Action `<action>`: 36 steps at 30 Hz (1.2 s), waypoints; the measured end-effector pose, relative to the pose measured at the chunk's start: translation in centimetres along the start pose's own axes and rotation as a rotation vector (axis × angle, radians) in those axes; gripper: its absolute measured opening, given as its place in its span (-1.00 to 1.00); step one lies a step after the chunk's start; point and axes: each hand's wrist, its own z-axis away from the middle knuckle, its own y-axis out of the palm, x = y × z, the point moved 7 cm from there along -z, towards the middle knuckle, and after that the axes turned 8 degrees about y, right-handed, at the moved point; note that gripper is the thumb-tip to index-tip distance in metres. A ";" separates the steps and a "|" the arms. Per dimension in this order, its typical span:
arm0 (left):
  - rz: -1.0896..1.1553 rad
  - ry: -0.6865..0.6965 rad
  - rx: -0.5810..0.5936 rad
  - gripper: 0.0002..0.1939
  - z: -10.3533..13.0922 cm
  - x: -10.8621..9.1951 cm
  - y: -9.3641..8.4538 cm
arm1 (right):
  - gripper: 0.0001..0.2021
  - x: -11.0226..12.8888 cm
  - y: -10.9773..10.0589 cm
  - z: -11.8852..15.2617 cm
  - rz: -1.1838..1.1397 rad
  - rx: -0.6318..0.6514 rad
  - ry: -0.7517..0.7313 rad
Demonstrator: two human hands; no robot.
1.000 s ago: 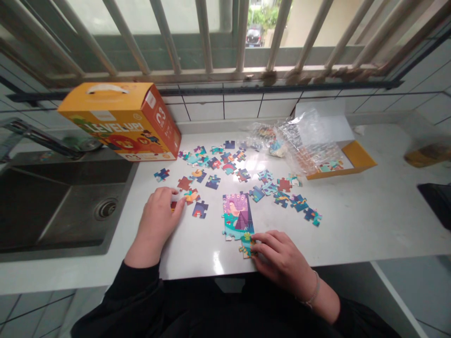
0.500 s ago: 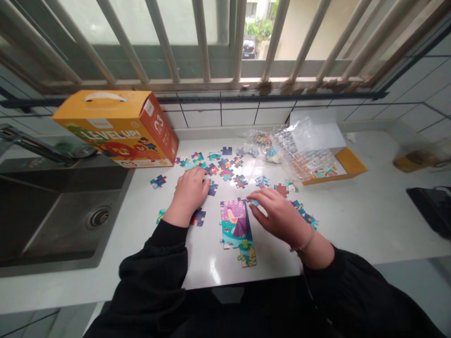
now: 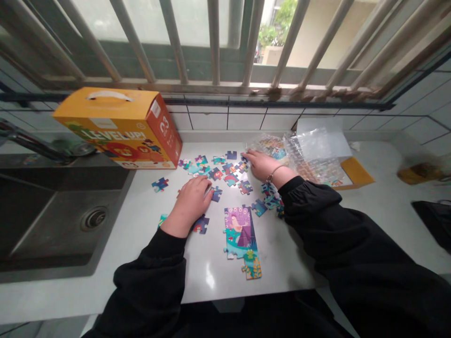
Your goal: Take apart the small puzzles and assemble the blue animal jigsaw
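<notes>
Your right hand (image 3: 262, 165) has moved from beside the joined jigsaw section (image 3: 242, 230) to the far pieces by the plastic wrap, while your left hand (image 3: 192, 202) stays over the nearer left cluster. That joined section, with its pink bird and frog, lies flat on the white counter (image 3: 225, 285), close to your body, probably so both hands can reach it. Your hands are well apart; the right fingertips are at a dark piece at the cluster's edge, the left fingers curl over pieces, and you cannot tell whether either grips one. Loose jigsaw pieces (image 3: 231, 180) are spread out singly or overlapping, perhaps to keep their pictures readable. Beyond them, the orange LEVEL UP! carry box (image 3: 120, 136) and bubble wrap (image 3: 310, 152) sit back, seemingly leaving your working space free.
</notes>
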 end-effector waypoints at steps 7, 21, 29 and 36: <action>-0.023 0.002 -0.007 -0.76 0.3 -0.2 -0.1 | -0.28 0.9 1.5 2.4 0.091 0.011 0.054; -0.011 -0.003 -0.014 -0.74 0.2 -0.2 -0.1 | -0.17 0.7 2.4 11.2 0.120 0.010 0.074; -0.004 -0.002 -0.021 -0.71 0.1 0.2 0.2 | -0.46 -4.2 -2.5 21.4 -0.184 -0.384 0.182; -0.020 0.048 -0.014 -0.65 -0.2 -1.1 -0.1 | -0.56 -7.3 1.4 33.2 -0.098 -0.527 0.350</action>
